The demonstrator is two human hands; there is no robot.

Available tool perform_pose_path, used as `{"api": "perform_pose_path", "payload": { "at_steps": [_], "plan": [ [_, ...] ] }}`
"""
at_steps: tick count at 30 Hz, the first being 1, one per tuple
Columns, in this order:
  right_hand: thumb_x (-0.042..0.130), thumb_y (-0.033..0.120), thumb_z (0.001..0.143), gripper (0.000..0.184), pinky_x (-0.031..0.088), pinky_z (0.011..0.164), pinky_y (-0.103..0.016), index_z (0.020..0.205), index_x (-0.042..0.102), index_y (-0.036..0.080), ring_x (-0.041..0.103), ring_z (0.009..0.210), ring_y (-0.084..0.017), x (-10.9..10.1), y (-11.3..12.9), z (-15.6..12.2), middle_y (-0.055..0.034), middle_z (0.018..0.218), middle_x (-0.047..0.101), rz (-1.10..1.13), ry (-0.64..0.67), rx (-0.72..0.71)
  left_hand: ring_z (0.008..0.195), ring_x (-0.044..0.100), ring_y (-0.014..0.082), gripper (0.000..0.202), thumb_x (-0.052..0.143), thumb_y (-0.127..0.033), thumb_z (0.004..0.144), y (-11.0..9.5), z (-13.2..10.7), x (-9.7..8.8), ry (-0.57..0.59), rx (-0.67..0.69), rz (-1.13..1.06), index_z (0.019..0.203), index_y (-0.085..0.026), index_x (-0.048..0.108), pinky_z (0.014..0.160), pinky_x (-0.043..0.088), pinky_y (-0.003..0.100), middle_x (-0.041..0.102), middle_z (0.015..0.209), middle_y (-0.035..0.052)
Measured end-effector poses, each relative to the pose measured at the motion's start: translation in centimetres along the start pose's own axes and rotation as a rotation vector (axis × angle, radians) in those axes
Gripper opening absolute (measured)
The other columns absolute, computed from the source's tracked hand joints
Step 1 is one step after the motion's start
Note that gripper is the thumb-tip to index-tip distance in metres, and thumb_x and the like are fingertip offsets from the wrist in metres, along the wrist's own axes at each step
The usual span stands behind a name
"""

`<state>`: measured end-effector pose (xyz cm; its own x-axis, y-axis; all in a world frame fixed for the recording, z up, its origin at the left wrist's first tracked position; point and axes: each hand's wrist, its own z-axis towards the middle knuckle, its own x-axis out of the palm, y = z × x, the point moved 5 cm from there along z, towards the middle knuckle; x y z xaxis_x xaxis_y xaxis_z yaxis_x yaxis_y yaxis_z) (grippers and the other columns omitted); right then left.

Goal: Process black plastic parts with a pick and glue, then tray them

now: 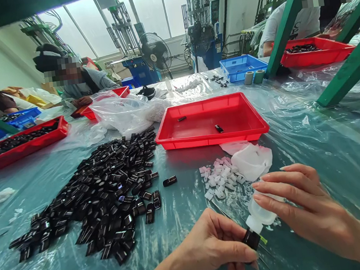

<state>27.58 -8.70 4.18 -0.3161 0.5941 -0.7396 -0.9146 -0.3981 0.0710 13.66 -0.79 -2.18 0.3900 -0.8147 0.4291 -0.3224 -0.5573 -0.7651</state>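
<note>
Left fingers (239, 244) clench a black cap (251, 239), right fingers (273, 189) a white plastic piece (260, 214).

Lighting: bright daylight is flooding in thru bg windows (112, 20), glass nearly blowing out to white. Glare is streaking across clear plastic sheeting (316, 135), w/ soft shadow falling under right hand (304, 211). Wide-angle lens is bowing green metal frame (352, 59) at edges of pic, & far bg is going slightly soft.
</note>
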Motion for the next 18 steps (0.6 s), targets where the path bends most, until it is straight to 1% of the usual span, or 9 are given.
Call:
{"api": "perform_pose_path", "payload": {
  "at_steps": [6, 11, 15, 18],
  "plan": [
    [0.052, 0.006, 0.084, 0.026, 0.037, 0.085, -0.045, 0.104, 0.059, 0.02, 0.054, 0.101, -0.024, 0.1, -0.3, 0.2, -0.006, 0.104, 0.064, 0.041, -0.034, -0.006, 0.037, 0.054, 0.0047, 0.011, 0.071, -0.019, 0.063, -0.3, -0.1, 0.2, 0.052, 0.012, 0.001, 0.066, -0.008, 0.071, 0.037, 0.045, 0.011, 0.06, 0.049, -0.0012],
    [0.051, 0.002, 0.083, 0.03, 0.038, 0.084, -0.045, 0.106, 0.058, 0.019, 0.052, 0.103, -0.024, 0.1, -0.5, 0.3, -0.0073, 0.106, 0.063, 0.086, 0.003, -0.019, 0.034, 0.051, 0.0037, 0.009, 0.07, -0.018, 0.064, -0.6, -0.3, 0.4, 0.047, 0.012, -0.001, 0.064, -0.009, 0.071, 0.036, 0.044, 0.01, 0.058, 0.046, -0.0021],
    [0.053, 0.003, 0.082, 0.029, 0.039, 0.084, -0.044, 0.106, 0.058, 0.018, 0.052, 0.103, -0.024, -0.1, -0.7, 0.3, -0.0073, 0.105, 0.063, 0.09, 0.006, -0.043, 0.037, 0.054, 0.0045, 0.01, 0.07, -0.017, 0.063, -0.6, -0.2, 0.1, 0.03, 0.02, 0.001, 0.066, -0.008, 0.071, 0.038, 0.045, 0.011, 0.061, 0.052, -0.0001],
    [0.05, 0.004, 0.083, 0.03, 0.039, 0.084, -0.044, 0.107, 0.057, 0.02, 0.052, 0.103, -0.023, 0.0, -1.0, 0.4, -0.0064, 0.106, 0.063, 0.084, 0.009, -0.027, 0.039, 0.055, 0.0051, 0.012, 0.071, -0.018, 0.062, -0.4, -0.1, -0.2, 0.019, 0.032, -0.004, 0.067, -0.007, 0.07, 0.037, 0.045, 0.012, 0.063, 0.055, 0.0015]
  ]
}}
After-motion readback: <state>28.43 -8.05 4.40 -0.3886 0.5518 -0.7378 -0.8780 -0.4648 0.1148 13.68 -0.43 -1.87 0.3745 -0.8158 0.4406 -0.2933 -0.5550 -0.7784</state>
